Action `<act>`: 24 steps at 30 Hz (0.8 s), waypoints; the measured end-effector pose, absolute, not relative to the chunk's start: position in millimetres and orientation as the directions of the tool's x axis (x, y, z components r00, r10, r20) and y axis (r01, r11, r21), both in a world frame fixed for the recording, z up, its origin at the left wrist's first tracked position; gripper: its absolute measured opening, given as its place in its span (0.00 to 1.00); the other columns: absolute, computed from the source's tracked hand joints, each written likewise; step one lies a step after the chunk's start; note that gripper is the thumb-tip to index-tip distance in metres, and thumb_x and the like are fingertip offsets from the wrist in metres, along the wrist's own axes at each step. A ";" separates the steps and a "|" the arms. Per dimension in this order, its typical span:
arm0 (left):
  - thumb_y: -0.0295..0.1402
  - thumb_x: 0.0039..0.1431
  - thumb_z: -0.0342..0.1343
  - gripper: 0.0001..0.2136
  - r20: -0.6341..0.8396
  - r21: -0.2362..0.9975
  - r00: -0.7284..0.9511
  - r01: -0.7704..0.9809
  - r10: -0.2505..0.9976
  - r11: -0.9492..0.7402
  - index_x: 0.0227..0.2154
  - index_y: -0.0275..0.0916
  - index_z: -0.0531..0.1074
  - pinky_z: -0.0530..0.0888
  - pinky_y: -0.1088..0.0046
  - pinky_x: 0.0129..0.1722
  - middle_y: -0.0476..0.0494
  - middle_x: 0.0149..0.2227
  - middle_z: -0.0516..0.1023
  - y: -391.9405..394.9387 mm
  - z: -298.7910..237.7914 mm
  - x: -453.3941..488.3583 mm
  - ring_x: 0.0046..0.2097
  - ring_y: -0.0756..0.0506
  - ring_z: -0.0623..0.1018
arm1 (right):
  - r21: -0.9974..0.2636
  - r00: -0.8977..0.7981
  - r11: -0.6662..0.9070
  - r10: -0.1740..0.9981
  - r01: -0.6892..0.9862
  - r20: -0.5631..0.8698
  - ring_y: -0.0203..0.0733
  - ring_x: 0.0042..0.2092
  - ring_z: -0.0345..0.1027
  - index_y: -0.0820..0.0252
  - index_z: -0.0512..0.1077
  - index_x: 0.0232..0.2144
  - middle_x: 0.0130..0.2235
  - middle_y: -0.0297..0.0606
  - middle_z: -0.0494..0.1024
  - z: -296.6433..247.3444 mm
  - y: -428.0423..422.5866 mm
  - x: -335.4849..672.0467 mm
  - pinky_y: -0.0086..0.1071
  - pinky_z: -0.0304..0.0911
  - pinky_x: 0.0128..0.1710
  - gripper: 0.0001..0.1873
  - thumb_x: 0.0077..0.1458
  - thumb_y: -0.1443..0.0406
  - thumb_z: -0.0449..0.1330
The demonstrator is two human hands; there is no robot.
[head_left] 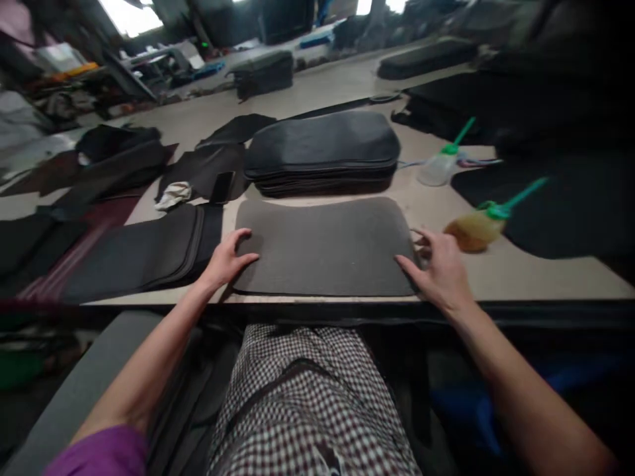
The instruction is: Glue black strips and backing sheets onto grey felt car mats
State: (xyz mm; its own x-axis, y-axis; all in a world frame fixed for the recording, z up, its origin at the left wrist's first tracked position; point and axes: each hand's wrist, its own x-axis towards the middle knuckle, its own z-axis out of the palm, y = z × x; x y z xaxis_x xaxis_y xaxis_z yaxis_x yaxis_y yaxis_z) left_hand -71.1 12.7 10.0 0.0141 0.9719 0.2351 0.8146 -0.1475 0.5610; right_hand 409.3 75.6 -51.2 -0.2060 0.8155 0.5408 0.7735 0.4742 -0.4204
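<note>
A flat dark-grey panel (325, 248) with rounded corners lies along the table's front edge, in front of my body. At its left end is my left hand (227, 261), thumb on the top face and fingers curled at the edge. My right hand (443, 266) holds the right end, its thumb on top and its other fingers around the side, partly hidden. Just behind the panel stands a thick stack of similar black panels (322, 142). An amber squeeze bottle (473, 230) with a green nozzle leans close to my right hand.
Fanned grey panels (143, 248) lie at left on the table (555, 281). Behind them are a phone (221, 188) and a crumpled white cloth (173, 196). A clear squeeze bottle (436, 168) stands at right, near large dark sheets (560, 198). Another dark stack (262, 73) sits farther back.
</note>
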 end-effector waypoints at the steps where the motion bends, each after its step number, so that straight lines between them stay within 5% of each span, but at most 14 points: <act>1: 0.39 0.55 0.67 0.29 0.243 0.571 0.029 0.804 0.969 -0.168 0.58 0.41 0.67 0.68 0.59 0.62 0.39 0.57 0.75 13.5 8.9 -73.6 0.58 0.40 0.74 | -0.358 -0.243 0.504 0.784 0.786 0.571 0.55 0.49 0.64 0.60 0.67 0.61 0.49 0.52 0.70 -53.5 78.3 410.4 0.46 0.62 0.51 0.31 0.59 0.54 0.61; 4: 0.34 0.55 0.67 0.29 0.251 0.599 0.041 0.778 0.967 -0.188 0.59 0.40 0.67 0.68 0.58 0.62 0.37 0.59 0.74 14.0 6.6 -79.1 0.59 0.41 0.74 | -0.246 -0.354 0.587 0.717 0.771 0.600 0.55 0.50 0.66 0.55 0.76 0.48 0.47 0.49 0.72 -59.6 84.4 414.0 0.46 0.61 0.51 0.17 0.63 0.54 0.57; 7: 0.32 0.54 0.68 0.28 0.259 0.595 0.058 0.777 0.964 -0.206 0.58 0.40 0.68 0.69 0.57 0.62 0.37 0.58 0.74 12.8 5.4 -79.7 0.59 0.40 0.74 | -0.250 -0.393 0.623 0.705 0.741 0.591 0.52 0.46 0.70 0.51 0.78 0.41 0.44 0.45 0.76 -65.6 87.1 418.4 0.45 0.61 0.49 0.14 0.64 0.54 0.56; 24: 0.31 0.55 0.68 0.28 0.251 0.509 0.083 0.836 0.964 -0.204 0.58 0.39 0.67 0.70 0.58 0.59 0.38 0.55 0.73 2.3 -1.5 -75.3 0.57 0.39 0.74 | -0.354 -0.337 0.575 0.768 0.738 0.544 0.53 0.48 0.72 0.50 0.78 0.40 0.45 0.44 0.79 -70.1 86.2 418.9 0.47 0.64 0.51 0.17 0.62 0.49 0.55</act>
